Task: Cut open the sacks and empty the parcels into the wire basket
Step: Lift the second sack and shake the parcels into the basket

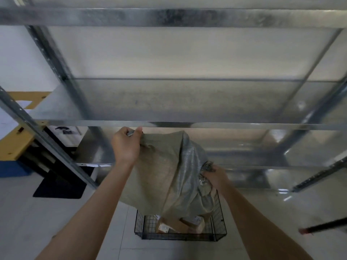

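A grey-green woven sack [165,173] hangs upside down over a black wire basket [218,218] on the floor. My left hand [126,145] grips the sack's upper left corner, raised high. My right hand [214,175] grips its frayed right edge, lower down. Brown cardboard parcels [178,225] with white labels lie in the basket under the sack's mouth. The sack still bulges near its lower right.
A galvanised metal shelf rack [169,102] stands right behind the basket, its shelves bare. A yellow table [13,145] and blue bin [11,170] sit at the left, a black mat [58,186] on the floor. A dark rod [323,227] lies at the right.
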